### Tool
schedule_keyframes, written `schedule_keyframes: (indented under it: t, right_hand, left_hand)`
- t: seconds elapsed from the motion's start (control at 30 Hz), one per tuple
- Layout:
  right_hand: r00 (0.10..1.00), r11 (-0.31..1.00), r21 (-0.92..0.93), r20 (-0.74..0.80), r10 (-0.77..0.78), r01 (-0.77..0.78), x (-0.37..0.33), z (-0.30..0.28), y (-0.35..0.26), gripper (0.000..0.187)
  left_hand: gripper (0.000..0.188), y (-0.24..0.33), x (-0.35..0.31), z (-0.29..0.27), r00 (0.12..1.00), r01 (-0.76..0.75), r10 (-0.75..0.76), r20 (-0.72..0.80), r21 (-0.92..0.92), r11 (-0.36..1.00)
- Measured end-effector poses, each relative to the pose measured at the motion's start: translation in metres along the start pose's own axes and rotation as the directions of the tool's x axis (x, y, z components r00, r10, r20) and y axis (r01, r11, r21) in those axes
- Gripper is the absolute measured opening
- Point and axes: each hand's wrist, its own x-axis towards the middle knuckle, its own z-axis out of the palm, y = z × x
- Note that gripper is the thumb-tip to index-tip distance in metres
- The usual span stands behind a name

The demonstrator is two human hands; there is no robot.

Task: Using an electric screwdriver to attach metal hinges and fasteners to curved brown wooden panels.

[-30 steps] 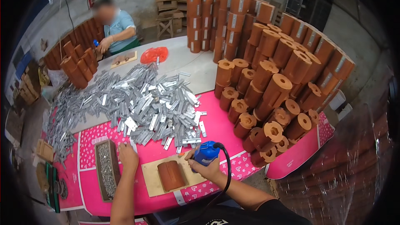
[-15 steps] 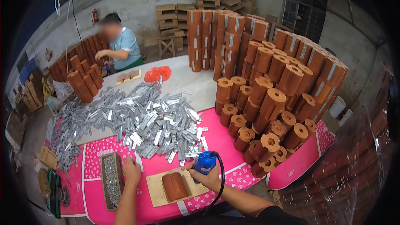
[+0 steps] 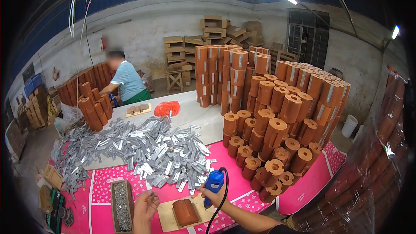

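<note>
My right hand grips a blue corded power tool, held upright just right of a brown cylindrical block. The block lies on a small pale board on the pink patterned table cover. My left hand hovers with loosely curled fingers and nothing in it, between the block and a narrow wooden box of small screws. The tool's black cord runs down toward the lower edge.
A big heap of silver metal brackets covers the table's middle. Stacks of orange-brown cylinders rise at right. A seated person works at the far end near an orange bag. Cardboard boxes stand against the back wall.
My view has tilted upward, so hands, block and board now sit at the lower edge. The right hand keeps the blue tool beside the block; the left hand stays near the screw box.
</note>
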Motion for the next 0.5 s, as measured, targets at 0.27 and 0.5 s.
schedule_keyframes:
  t: [0.27, 0.5]
  right_hand:
    - [0.991, 0.906, 0.403, -0.063, -0.116, 0.132, 0.017, 0.025, -0.078, 0.028]
    - [0.983, 0.866, 0.494, 0.108, -0.150, 0.078, 0.025, 0.039, -0.093, 0.027]
  left_hand:
    - [0.015, -0.054, -0.079, 0.049, 0.884, -0.426, 0.300, 0.359, 0.884, 0.195]
    - [0.015, -0.060, -0.084, 0.072, 0.785, -0.549, 0.283, 0.552, 0.830, -0.096]
